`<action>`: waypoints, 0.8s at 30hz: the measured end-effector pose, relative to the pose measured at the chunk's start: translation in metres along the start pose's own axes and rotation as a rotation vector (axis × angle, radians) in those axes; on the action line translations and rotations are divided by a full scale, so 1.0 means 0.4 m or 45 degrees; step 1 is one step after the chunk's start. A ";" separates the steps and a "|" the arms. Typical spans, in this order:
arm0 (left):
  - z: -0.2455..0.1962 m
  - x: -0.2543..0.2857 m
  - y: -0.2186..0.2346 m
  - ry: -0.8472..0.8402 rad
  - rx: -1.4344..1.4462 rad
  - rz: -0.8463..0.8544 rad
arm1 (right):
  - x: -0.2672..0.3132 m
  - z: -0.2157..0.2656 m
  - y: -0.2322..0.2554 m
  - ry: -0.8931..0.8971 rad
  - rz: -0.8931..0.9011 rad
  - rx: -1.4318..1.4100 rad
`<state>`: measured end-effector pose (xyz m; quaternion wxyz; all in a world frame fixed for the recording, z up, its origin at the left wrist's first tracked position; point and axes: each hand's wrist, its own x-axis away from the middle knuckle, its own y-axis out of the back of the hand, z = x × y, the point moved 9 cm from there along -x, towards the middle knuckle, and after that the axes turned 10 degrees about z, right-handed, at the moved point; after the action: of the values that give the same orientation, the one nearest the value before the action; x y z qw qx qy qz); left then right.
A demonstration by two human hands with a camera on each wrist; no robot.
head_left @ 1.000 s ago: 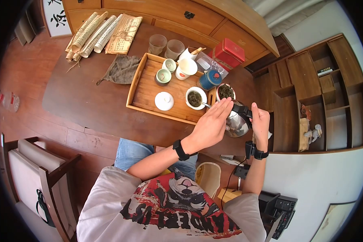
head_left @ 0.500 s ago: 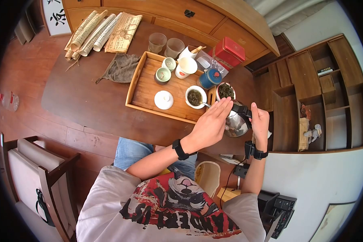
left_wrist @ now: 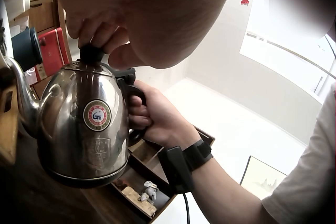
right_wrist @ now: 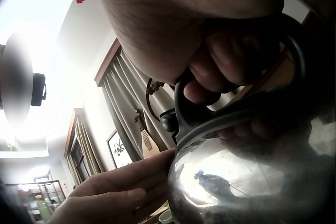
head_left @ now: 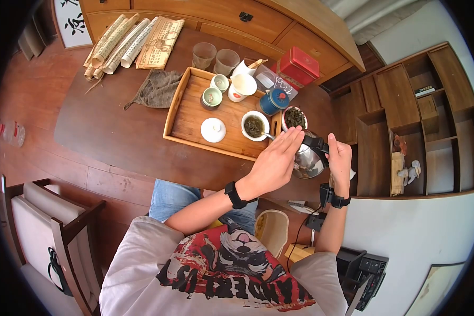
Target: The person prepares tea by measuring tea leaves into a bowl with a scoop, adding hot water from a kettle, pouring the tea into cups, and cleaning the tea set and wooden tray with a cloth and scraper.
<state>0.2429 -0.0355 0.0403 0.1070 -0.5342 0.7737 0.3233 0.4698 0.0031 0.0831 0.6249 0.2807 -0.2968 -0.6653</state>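
Observation:
My right hand point(head_left: 340, 158) grips the black handle of a shiny steel kettle point(left_wrist: 79, 129), its fingers curled through the loop. My left hand point(head_left: 274, 166) lies across the kettle's top with straight fingers, and its fingertips touch the black lid knob point(left_wrist: 91, 53). The thin spout point(left_wrist: 25, 95) reaches to the rim of a white bowl point(head_left: 255, 126), which holds wet tea leaves in liquid. On the wooden tray point(head_left: 189, 124), a white lid point(head_left: 213, 130) sits left of the bowl. A second bowl of dark tea leaves point(head_left: 294, 118) stands just beyond the kettle.
Small green cups point(head_left: 211, 97) and a white pitcher point(head_left: 242, 87) stand on the tray. Around it are a blue canister point(head_left: 274, 101), a red tin point(head_left: 298, 67), two glasses point(head_left: 204, 53) and a grey cloth point(head_left: 158, 89). Paper scrolls point(head_left: 124, 45) lie at the far left.
Both hands and the kettle keep nearly the same place. The liquid among the leaves in the white bowl looks slightly fuller. The view has shifted a little.

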 end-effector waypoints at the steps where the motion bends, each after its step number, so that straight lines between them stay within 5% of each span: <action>1: 0.000 0.000 -0.001 0.002 0.004 0.004 | 0.000 -0.003 0.000 0.000 0.000 -0.001; 10: -0.008 -0.001 -0.006 -0.006 0.002 0.009 | 0.008 -0.030 0.001 -0.028 -0.008 -0.030; 24: -0.054 -0.045 -0.050 -0.109 -0.104 0.097 | 0.086 -0.188 -0.025 -0.155 -0.241 -0.711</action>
<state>0.2720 -0.0397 0.0585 0.1056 -0.4939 0.7744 0.3811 0.5169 -0.0340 0.0255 0.5943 0.0839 -0.1118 -0.7920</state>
